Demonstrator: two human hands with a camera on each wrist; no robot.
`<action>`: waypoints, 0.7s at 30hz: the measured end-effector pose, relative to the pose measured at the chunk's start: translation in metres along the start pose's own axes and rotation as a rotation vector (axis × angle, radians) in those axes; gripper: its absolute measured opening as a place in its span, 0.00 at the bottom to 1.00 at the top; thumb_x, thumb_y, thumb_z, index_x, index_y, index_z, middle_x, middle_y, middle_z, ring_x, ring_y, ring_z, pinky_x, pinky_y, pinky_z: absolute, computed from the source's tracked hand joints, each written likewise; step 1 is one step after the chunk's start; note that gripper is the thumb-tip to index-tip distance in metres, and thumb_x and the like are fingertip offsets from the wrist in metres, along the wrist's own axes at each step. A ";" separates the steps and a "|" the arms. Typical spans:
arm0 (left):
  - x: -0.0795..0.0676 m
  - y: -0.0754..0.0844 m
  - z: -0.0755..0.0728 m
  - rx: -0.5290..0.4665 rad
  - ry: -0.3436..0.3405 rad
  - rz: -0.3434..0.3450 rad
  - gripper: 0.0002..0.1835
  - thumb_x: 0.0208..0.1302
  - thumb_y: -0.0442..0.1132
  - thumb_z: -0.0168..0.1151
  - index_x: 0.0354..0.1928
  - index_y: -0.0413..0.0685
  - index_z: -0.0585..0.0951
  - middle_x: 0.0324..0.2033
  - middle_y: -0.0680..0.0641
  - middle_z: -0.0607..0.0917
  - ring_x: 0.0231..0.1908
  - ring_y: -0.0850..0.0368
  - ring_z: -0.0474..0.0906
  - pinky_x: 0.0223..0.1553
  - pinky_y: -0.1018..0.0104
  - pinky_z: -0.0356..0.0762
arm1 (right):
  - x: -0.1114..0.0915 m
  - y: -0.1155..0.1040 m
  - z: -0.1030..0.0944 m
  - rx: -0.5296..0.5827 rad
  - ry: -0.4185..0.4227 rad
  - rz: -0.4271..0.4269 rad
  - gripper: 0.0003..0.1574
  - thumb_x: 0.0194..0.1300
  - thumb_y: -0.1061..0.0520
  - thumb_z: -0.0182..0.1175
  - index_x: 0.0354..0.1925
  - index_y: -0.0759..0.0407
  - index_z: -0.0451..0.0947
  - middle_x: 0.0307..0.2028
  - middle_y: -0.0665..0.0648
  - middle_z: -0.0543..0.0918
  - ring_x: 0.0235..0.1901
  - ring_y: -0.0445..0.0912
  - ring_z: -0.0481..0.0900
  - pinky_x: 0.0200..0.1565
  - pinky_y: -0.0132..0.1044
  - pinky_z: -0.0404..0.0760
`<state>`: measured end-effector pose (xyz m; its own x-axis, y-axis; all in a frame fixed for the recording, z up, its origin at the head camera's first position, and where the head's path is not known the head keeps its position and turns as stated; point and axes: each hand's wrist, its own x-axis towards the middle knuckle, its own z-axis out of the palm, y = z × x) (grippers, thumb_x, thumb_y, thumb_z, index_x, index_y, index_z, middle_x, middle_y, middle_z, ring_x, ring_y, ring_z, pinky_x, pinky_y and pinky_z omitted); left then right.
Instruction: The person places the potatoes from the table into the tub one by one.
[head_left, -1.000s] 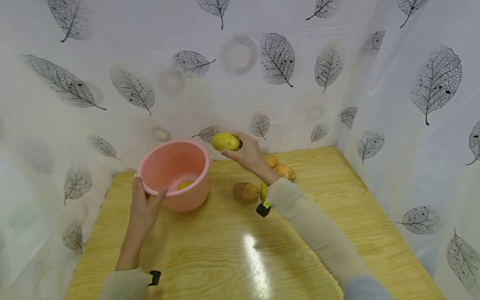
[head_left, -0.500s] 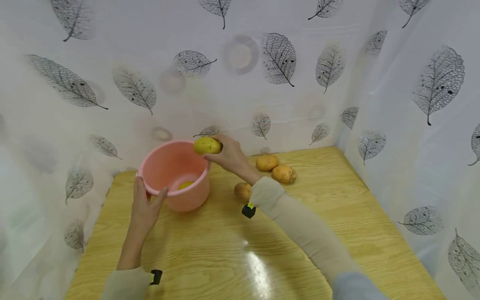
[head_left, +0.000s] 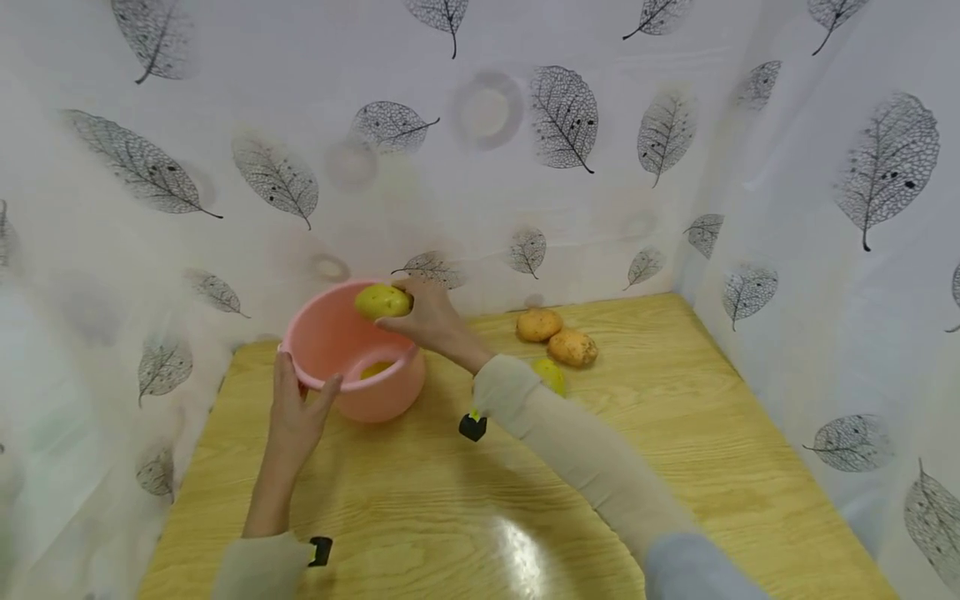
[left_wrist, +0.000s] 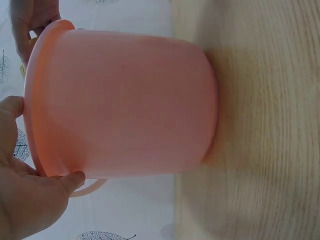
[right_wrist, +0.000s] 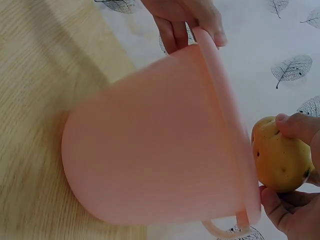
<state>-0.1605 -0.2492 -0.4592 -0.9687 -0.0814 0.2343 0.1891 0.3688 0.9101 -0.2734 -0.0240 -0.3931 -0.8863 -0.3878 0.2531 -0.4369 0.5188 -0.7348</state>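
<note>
A pink bucket point(head_left: 378, 400) stands at the left back of the wooden table. Its near-left rim is gripped by my left hand point(head_left: 294, 421), which also shows with thumb and fingers at the rim in the left wrist view. My right hand point(head_left: 433, 318) holds a yellow potato point(head_left: 381, 302) over the bucket's opening. The right wrist view has that potato point(right_wrist: 280, 156) close at the rim, between thumb and fingers. Down inside the bucket lies another yellow potato point(head_left: 377, 368), partly hidden by the near wall.
Two brownish potatoes point(head_left: 538, 324) lie side by side at the table's back. A yellow-green one point(head_left: 550, 377) is partly covered by the right sleeve point(head_left: 555, 433). Behind the wooden table point(head_left: 720, 467) hangs a white curtain point(head_left: 450, 200) with leaf prints.
My right hand has carried the potato leftward and slightly down, from right of the bucket to over its opening. My left hand keeps its grip on the rim.
</note>
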 end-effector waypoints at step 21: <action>0.002 -0.002 0.002 -0.030 0.000 0.036 0.52 0.73 0.34 0.64 0.83 0.45 0.36 0.81 0.41 0.43 0.78 0.43 0.47 0.77 0.46 0.53 | 0.006 -0.019 0.043 -0.054 -0.128 -0.073 0.30 0.64 0.46 0.74 0.57 0.60 0.79 0.39 0.49 0.81 0.35 0.40 0.76 0.34 0.25 0.74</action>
<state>-0.1632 -0.2487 -0.4614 -0.9613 -0.0684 0.2668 0.2284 0.3434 0.9110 -0.2639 -0.0692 -0.4049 -0.8268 -0.5180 0.2194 -0.5098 0.5251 -0.6814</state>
